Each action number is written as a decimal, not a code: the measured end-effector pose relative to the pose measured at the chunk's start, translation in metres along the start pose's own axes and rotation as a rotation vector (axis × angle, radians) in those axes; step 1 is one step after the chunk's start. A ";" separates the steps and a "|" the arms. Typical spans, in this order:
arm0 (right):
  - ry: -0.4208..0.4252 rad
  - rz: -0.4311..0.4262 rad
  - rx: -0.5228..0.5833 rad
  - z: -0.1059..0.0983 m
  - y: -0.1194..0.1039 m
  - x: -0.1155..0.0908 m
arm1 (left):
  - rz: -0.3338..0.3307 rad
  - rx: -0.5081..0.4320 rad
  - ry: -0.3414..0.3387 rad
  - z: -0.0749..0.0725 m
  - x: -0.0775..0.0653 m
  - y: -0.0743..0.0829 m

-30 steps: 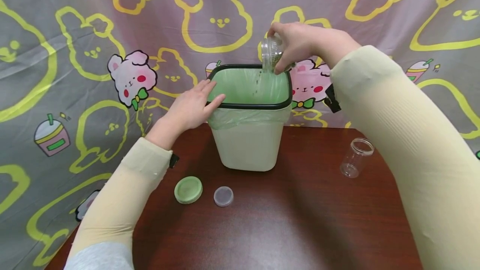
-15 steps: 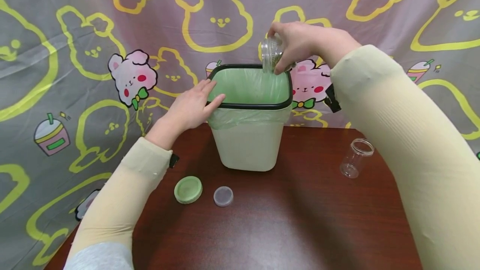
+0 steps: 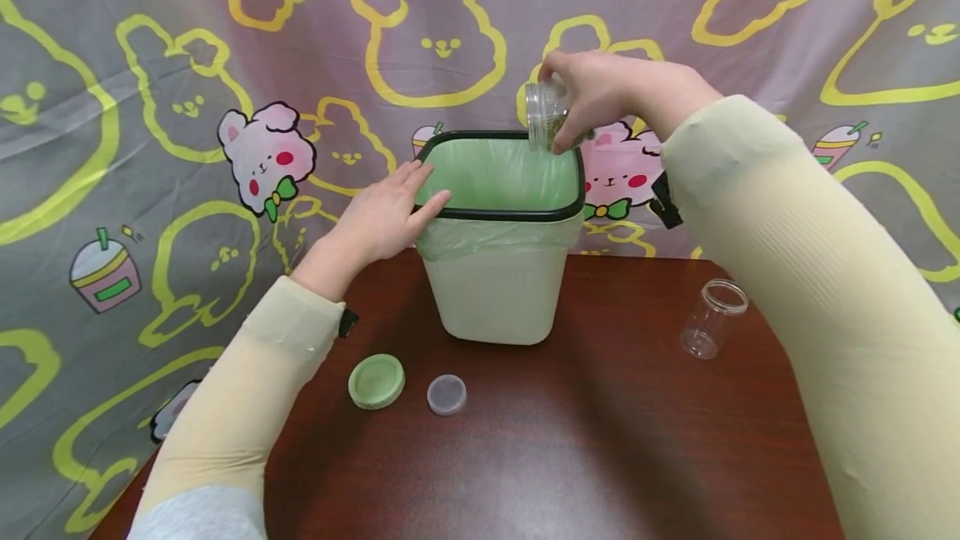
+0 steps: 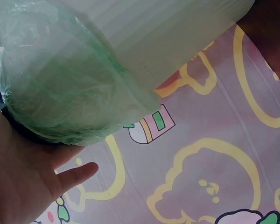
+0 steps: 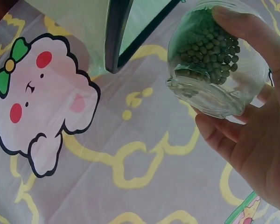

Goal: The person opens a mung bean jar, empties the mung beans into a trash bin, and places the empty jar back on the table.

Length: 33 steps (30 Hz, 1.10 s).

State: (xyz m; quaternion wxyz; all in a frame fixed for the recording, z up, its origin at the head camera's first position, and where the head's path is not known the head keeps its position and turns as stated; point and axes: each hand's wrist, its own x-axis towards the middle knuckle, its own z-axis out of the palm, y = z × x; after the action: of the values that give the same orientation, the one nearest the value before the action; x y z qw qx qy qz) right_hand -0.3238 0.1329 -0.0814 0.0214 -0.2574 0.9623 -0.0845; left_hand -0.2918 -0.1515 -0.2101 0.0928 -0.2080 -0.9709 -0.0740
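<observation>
My right hand point(image 3: 600, 98) grips a clear jar point(image 5: 196, 88), fingers and thumb curled round its sides. Lidless and tipped on its side, the jar has its mouth over the back right part of the bin's opening. Small round green beans point(image 5: 210, 53) are gathered inside it. Under it stands a cream-coloured trash bin point(image 3: 498, 294) with a black rim and a pale green bag point(image 4: 70, 88) folded over the edge. My left hand point(image 3: 378, 215) rests on the bin's left rim with its fingers extended. The bottom of the bin is hidden from view.
On the brown table point(image 3: 510, 465), a green lid point(image 3: 377, 382) and a smaller translucent lid point(image 3: 447, 395) lie in front of the bin. A second clear jar point(image 3: 708, 323) stands upright at the right. Behind everything hangs a patterned curtain point(image 3: 450, 15).
A second ago beans were falling from the jar into the bin; no falling beans show now. The jar stays tipped in almost the same place. My left hand has kept still.
</observation>
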 end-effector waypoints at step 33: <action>0.019 -0.037 -0.067 -0.006 -0.005 -0.001 | -0.013 0.001 -0.006 0.001 0.002 -0.001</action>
State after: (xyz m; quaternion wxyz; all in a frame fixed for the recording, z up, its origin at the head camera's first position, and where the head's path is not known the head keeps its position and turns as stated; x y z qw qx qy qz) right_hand -0.3214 0.1301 -0.0752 0.0020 -0.2748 0.9599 -0.0553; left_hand -0.2936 -0.1513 -0.2106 0.0893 -0.2021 -0.9725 -0.0734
